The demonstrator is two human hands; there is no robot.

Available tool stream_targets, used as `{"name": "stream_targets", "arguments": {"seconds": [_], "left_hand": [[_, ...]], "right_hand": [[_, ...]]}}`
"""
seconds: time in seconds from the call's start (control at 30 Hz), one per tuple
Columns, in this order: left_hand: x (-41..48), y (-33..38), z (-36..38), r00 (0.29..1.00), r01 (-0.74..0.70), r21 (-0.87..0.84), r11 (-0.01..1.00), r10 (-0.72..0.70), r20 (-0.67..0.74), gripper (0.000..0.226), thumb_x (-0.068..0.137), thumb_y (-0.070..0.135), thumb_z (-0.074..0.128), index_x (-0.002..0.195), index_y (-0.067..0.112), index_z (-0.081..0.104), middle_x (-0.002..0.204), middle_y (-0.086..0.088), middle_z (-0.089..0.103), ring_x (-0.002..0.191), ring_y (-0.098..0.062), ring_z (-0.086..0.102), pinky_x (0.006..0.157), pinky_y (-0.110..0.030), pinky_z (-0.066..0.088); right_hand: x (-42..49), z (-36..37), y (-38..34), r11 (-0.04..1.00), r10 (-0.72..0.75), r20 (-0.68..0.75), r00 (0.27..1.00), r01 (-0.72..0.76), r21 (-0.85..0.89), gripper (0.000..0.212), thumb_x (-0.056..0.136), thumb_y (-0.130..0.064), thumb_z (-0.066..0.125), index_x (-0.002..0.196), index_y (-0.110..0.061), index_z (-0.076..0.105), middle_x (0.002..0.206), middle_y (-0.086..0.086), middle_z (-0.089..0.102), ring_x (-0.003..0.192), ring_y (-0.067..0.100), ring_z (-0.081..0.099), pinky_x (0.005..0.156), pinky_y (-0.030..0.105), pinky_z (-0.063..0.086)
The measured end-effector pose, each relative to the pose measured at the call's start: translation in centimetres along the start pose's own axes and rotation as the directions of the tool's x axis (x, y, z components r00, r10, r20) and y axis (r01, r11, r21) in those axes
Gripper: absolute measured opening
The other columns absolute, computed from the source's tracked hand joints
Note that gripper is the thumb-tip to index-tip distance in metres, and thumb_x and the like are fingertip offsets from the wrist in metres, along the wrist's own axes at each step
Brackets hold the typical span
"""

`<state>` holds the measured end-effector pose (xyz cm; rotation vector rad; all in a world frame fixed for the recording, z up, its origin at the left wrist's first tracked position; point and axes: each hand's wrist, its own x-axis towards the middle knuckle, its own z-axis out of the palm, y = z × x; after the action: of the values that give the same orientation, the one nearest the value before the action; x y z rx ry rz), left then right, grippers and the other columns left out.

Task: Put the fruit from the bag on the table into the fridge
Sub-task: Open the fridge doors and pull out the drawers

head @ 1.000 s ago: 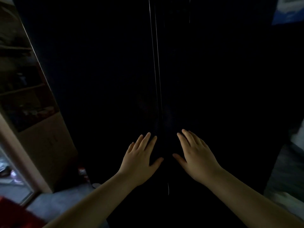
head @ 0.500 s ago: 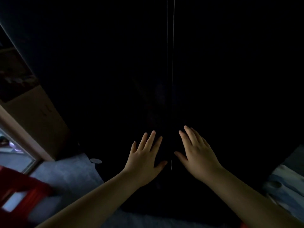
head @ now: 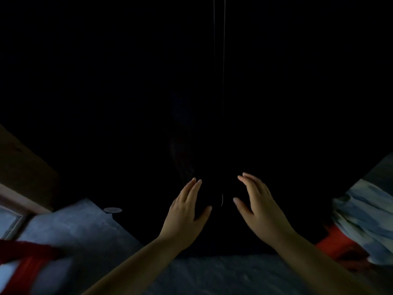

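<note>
- Fridge (head: 127,103): fills the top and middle of the view and stands on the floor (head: 80,231) straight ahead. Black, flat and smooth, very dark. Two doors, both closed.
- Door seam (head: 219,60): thin pale vertical lines down the centre.
- Left hand (head: 187,211): released, fingers straight and together, thumb spread, just left of the seam. Contact with the door: cannot tell.
- Right hand (head: 259,207): released, fingers extended, thumb apart, just right of the seam. Holds nothing.
- Floor: grey, matt, mottled.
- Small pale disc (head: 112,210): flat on the floor at the fridge's lower left edge.
- Wooden cabinet (head: 21,167): brown, left of the fridge.
- Red blurred object (head: 27,258): floor's near left corner.
- Blue-white crumpled cloth (head: 365,209) above a red shape (head: 340,248): right of the fridge.
</note>
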<state>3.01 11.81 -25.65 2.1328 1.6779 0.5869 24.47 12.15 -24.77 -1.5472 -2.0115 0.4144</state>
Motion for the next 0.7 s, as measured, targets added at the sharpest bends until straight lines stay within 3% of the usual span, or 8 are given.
{"name": "stream_targets", "arguments": {"seconds": [0.07, 0.13, 0.2, 0.27, 0.37, 0.43, 0.53, 0.7], "left_hand": [[-0.1, -0.8, 1.3, 0.967, 0.256, -0.429, 0.866, -0.229, 0.114, 0.059, 0.092, 0.047, 0.049, 0.145, 0.034, 0.025, 0.150, 0.016, 0.025, 0.134, 0.000, 0.027, 0.108, -0.022, 0.028], [0.1, -1.7, 2.4, 0.889, 0.445, -0.704, 0.554, -0.367, 0.273, 0.046, 0.095, 0.038, 0.050, 0.138, 0.031, 0.036, 0.144, 0.008, 0.039, 0.125, -0.004, 0.041, 0.103, -0.023, 0.035], [0.6, -2.8, 3.8, 0.820, 0.525, -0.794, 0.305, -0.431, 0.377, 0.033, 0.097, 0.035, 0.046, 0.129, 0.029, 0.044, 0.138, 0.003, 0.047, 0.119, -0.009, 0.049, 0.096, -0.028, 0.043], [1.2, -3.6, 4.9, 0.749, 0.542, -0.840, -0.004, -0.453, 0.485, 0.035, 0.097, 0.038, 0.042, 0.128, 0.022, 0.048, 0.134, -0.001, 0.053, 0.116, -0.017, 0.054, 0.084, -0.033, 0.048], [1.6, -4.8, 6.6, 0.683, 0.499, -0.801, -0.331, -0.418, 0.598, 0.055, 0.096, 0.046, 0.038, 0.139, 0.012, 0.040, 0.133, -0.010, 0.053, 0.118, -0.028, 0.053, 0.091, -0.043, 0.045], [1.6, -5.3, 7.5, 0.660, 0.459, -0.759, -0.461, -0.395, 0.639, 0.063, 0.096, 0.051, 0.035, 0.144, 0.010, 0.033, 0.138, -0.016, 0.048, 0.124, -0.034, 0.048, 0.101, -0.048, 0.038], [1.7, -6.0, 8.6, 0.621, 0.398, -0.696, -0.597, -0.383, 0.684, 0.072, 0.093, 0.060, 0.031, 0.147, 0.013, 0.026, 0.143, -0.021, 0.041, 0.130, -0.038, 0.040, 0.107, -0.051, 0.030], [2.6, -6.4, 10.1, 0.591, 0.333, -0.664, -0.669, -0.401, 0.700, 0.076, 0.093, 0.064, 0.022, 0.148, 0.013, 0.025, 0.148, -0.020, 0.035, 0.136, -0.038, 0.031, 0.111, -0.050, 0.022]], "right_hand": [[-0.5, 1.8, 0.6, 0.950, 0.200, 0.041, 0.979, -0.204, 0.234, 0.050, 0.094, -0.039, 0.049, 0.140, -0.024, 0.036, 0.139, -0.012, 0.036, 0.127, 0.003, 0.035, 0.095, 0.019, 0.035], [-0.6, 3.7, 1.2, 0.783, 0.393, 0.132, 0.910, -0.407, 0.470, 0.040, 0.095, -0.033, 0.050, 0.134, -0.025, 0.043, 0.132, -0.010, 0.043, 0.122, 0.004, 0.042, 0.090, 0.017, 0.036], [-0.5, 5.9, 2.0, 0.592, 0.510, 0.188, 0.839, -0.501, 0.631, 0.028, 0.096, -0.027, 0.052, 0.123, -0.024, 0.051, 0.125, -0.005, 0.053, 0.120, 0.010, 0.049, 0.088, 0.016, 0.040], [-0.2, 8.0, 2.9, 0.389, 0.603, 0.251, 0.757, -0.554, 0.736, 0.018, 0.096, -0.025, 0.051, 0.113, -0.024, 0.054, 0.122, 0.001, 0.057, 0.117, 0.016, 0.054, 0.093, 0.027, 0.044], [0.4, 10.0, 4.3, -0.069, 0.668, 0.451, 0.592, -0.555, 0.829, 0.035, 0.099, -0.027, 0.044, 0.128, -0.009, 0.050, 0.131, 0.014, 0.054, 0.114, 0.025, 0.055, 0.094, 0.039, 0.044], [0.7, 10.7, 5.3, -0.261, 0.659, 0.545, 0.519, -0.522, 0.812, 0.049, 0.100, -0.034, 0.040, 0.137, -0.003, 0.042, 0.135, 0.018, 0.050, 0.117, 0.029, 0.052, 0.094, 0.040, 0.043], [1.0, 11.1, 6.3, -0.432, 0.653, 0.612, 0.447, -0.443, 0.785, 0.058, 0.100, -0.041, 0.037, 0.142, -0.001, 0.034, 0.140, 0.021, 0.045, 0.126, 0.034, 0.046, 0.095, 0.041, 0.041], [1.4, 11.4, 7.0, -0.520, 0.655, 0.623, 0.427, -0.344, 0.782, 0.065, 0.100, -0.047, 0.032, 0.146, -0.002, 0.024, 0.145, 0.022, 0.038, 0.132, 0.034, 0.040, 0.101, 0.042, 0.037]]}}
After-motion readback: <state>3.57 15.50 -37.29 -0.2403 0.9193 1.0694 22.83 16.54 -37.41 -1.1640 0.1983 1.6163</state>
